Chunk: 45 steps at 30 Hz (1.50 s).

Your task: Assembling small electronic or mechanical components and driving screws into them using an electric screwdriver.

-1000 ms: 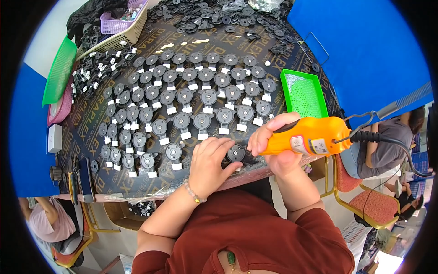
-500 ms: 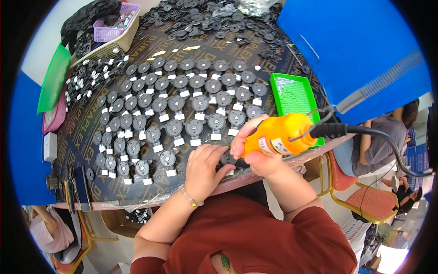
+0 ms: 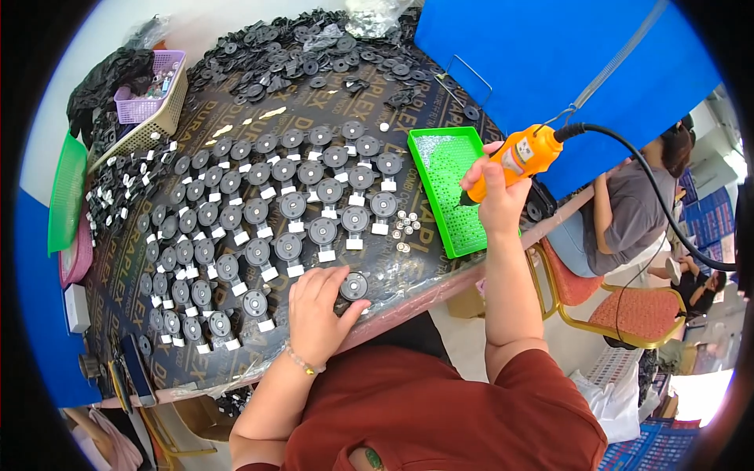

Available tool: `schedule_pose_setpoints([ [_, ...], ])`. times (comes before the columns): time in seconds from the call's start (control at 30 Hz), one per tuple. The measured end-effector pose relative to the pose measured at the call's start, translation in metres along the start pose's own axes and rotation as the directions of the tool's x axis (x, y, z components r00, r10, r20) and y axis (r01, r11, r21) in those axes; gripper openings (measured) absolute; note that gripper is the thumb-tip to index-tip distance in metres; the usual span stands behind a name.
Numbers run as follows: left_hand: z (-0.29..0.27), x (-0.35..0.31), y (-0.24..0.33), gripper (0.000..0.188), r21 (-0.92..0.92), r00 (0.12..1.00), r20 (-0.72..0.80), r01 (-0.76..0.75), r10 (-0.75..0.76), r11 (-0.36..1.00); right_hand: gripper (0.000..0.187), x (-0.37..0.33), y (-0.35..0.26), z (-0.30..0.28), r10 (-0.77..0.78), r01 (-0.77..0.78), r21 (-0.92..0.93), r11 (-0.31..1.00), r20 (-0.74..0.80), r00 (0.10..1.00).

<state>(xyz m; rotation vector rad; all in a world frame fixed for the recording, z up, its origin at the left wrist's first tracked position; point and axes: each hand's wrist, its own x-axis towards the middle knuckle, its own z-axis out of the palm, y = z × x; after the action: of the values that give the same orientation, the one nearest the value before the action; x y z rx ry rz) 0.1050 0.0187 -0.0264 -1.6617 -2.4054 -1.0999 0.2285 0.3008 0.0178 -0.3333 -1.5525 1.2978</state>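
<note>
My left hand (image 3: 320, 308) rests on the table near the front edge, its thumb and forefinger closed around the sides of a round black disc part (image 3: 354, 286). Gripped in my right hand (image 3: 499, 192) is an orange electric screwdriver (image 3: 531, 151), tilted, with its dark tip over the green tray (image 3: 434, 210). A coil spring (image 3: 616, 59) holds the screwdriver from above, and a black cable (image 3: 636, 149) runs from its end. Tiny shiny pieces, too small to name, lie in the tray's far end. Several small silvery round pieces (image 3: 405, 225) sit beside the tray.
Rows of black discs with white blocks (image 3: 289, 246) cover the mid-table. A heap of loose black discs (image 3: 275, 59) lies at the back. Baskets (image 3: 147, 109) and black-and-white small parts (image 3: 129, 184) stand left. Blue panels (image 3: 542, 63) flank the table; a person (image 3: 620, 212) sits at right.
My right hand has lifted the screwdriver off the disc part and carried it right, over the green tray. My left hand stays by the disc. The view has shifted.
</note>
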Motion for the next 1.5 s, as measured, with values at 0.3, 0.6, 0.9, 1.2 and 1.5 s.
schedule_pose_setpoints([
  [0.3,-0.002,-0.001,-0.002,0.057,0.014,1.0,0.005,0.016,-0.016,1.0,0.043,-0.004,0.012,-0.001,0.006,-0.006,0.078,0.997,-0.001,1.0],
  [0.6,0.0,-0.002,-0.004,0.055,0.016,1.0,0.002,0.003,-0.003,1.0,0.043,-0.003,0.014,-0.002,-0.018,0.018,0.078,0.997,-0.005,1.0],
  [0.9,-0.002,-0.002,-0.006,0.052,-0.007,0.999,0.02,0.042,-0.042,0.999,0.05,-0.013,-0.036,0.024,-0.133,0.11,0.352,0.929,0.04,0.99],
  [1.2,-0.002,-0.001,-0.008,0.053,-0.073,0.998,0.033,0.048,-0.045,0.996,0.067,-0.072,-0.045,0.105,0.053,-0.282,0.444,0.851,0.461,0.886],
  [1.5,-0.003,0.0,-0.008,0.052,-0.112,0.995,0.064,0.079,-0.072,0.991,0.063,-0.077,-0.032,0.115,0.086,-0.355,0.468,0.809,0.504,0.859],
])
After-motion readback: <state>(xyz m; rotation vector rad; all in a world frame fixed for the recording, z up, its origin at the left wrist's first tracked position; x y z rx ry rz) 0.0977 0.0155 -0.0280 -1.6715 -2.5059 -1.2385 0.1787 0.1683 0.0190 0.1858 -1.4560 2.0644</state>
